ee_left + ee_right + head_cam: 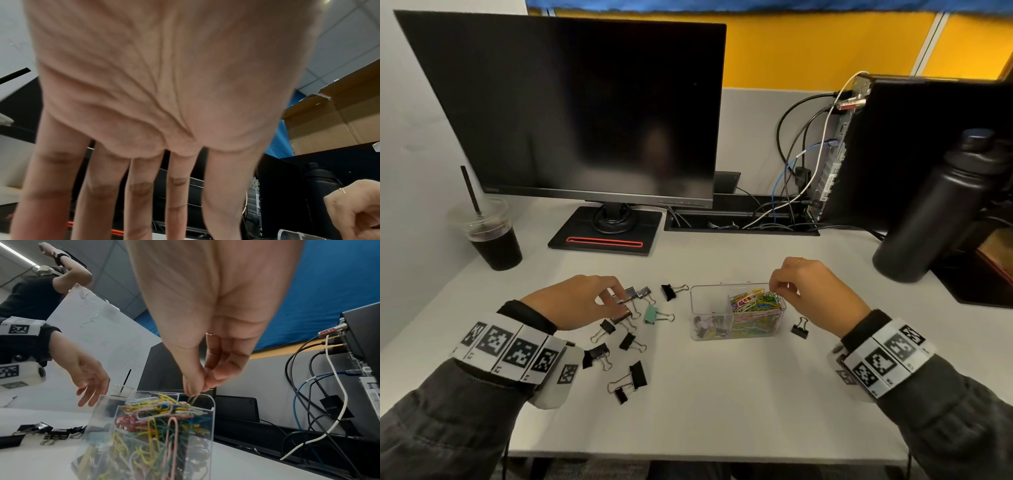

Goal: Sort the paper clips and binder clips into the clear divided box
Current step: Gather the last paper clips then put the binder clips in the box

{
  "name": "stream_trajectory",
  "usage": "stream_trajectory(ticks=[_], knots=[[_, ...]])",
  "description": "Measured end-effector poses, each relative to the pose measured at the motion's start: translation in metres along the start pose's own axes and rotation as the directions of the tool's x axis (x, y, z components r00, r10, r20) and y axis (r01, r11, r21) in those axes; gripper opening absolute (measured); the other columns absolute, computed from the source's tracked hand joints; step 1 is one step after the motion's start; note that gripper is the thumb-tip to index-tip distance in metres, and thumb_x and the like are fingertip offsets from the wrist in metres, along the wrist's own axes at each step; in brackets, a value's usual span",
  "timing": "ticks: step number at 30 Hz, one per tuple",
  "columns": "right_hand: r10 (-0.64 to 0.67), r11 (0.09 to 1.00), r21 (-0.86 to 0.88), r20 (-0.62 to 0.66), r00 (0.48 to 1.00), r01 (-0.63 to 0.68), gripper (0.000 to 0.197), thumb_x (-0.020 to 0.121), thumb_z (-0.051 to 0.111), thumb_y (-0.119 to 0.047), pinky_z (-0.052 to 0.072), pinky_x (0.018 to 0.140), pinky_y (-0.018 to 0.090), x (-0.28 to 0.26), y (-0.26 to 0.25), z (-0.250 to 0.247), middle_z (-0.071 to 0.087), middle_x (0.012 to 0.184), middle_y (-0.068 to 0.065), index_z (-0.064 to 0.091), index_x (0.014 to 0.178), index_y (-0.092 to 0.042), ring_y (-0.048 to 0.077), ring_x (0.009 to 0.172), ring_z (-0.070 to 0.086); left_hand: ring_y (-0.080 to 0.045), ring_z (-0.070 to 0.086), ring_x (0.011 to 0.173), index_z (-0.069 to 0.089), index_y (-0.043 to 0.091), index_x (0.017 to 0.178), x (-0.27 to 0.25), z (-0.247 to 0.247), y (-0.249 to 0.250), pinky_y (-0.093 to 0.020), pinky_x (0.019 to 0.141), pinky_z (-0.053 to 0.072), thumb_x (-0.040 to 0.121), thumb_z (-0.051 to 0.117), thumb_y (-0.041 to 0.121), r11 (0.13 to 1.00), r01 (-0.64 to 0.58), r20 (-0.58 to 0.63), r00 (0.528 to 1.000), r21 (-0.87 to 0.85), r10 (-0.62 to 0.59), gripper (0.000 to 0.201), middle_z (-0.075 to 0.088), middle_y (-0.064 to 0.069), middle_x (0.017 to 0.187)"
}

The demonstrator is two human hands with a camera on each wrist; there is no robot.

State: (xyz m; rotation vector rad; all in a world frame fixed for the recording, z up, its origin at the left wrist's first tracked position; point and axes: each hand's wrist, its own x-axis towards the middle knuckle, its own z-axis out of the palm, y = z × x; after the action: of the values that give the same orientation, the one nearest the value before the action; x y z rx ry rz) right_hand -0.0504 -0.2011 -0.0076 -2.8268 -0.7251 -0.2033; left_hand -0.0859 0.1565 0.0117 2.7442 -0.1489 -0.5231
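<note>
The clear divided box (736,310) stands on the white desk (722,394) a little right of centre, with bare desk in front of it and behind it. Its right compartment is heaped with coloured paper clips (756,301) up to the rim; the left front compartment holds a few small clips, too blurred to tell which kind. One black binder clip (800,328) lies just beside the box on its right. To the left, a loose scatter of binder clips (626,342) spreads over the desk, mostly black, with a green binder clip (654,314) nearest the box.

The right hand (808,287) hovers over the box's right compartment, thumb and fingertips (197,386) pinched together on a thin pale paper clip (193,398) that hangs down into the heap. The left hand (582,301) reaches over the scatter, fingers spread and nearly straight, their tips down on a silver binder clip (625,310); no closed hold shows.

A dark monitor (571,113) stands behind, an iced drink cup (493,236) far left, a black bottle (935,209) far right.
</note>
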Motion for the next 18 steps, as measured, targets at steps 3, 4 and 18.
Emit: stream_trajectory(ticks=[3,4,18], knots=[[0.012,1.000,0.003,0.009,1.000,-0.012,0.016,0.093,0.055,-0.012,0.042,0.070,0.020,0.003,-0.004,0.000,0.062,0.091,-0.002,0.069,0.100,-0.018,0.010,0.077,0.052,-0.009,0.059,0.094,0.056,0.030,0.111,0.001,-0.001,-0.002,-0.027,0.087,0.047,0.089,0.056,0.043,1.000,0.005,-0.009,1.000,-0.005,-0.005,0.026,0.064,0.011,0.105],[0.019,1.000,0.017,-0.002,1.000,-0.019,0.017,0.092,0.055,-0.012,0.047,0.071,0.023,0.004,-0.005,0.000,0.065,0.091,-0.001,0.068,0.102,-0.017,0.012,0.078,0.056,-0.009,0.059,0.094,0.056,0.030,0.111,0.001,-0.002,-0.003,-0.027,0.087,0.048,0.088,0.057,0.043,1.000,0.004,-0.012,1.000,-0.005,-0.004,0.026,0.064,0.011,0.105],[0.068,0.997,-0.037,0.003,0.998,-0.068,0.016,0.093,0.056,-0.023,0.048,0.069,0.025,-0.002,-0.008,-0.003,0.074,0.094,-0.007,0.066,0.106,-0.020,0.016,0.085,0.065,-0.008,0.055,0.088,0.056,0.026,0.112,0.013,0.012,-0.010,-0.023,0.082,0.041,0.090,0.057,0.037,0.999,0.033,-0.028,0.999,0.019,-0.032,0.024,0.063,0.010,0.100]])
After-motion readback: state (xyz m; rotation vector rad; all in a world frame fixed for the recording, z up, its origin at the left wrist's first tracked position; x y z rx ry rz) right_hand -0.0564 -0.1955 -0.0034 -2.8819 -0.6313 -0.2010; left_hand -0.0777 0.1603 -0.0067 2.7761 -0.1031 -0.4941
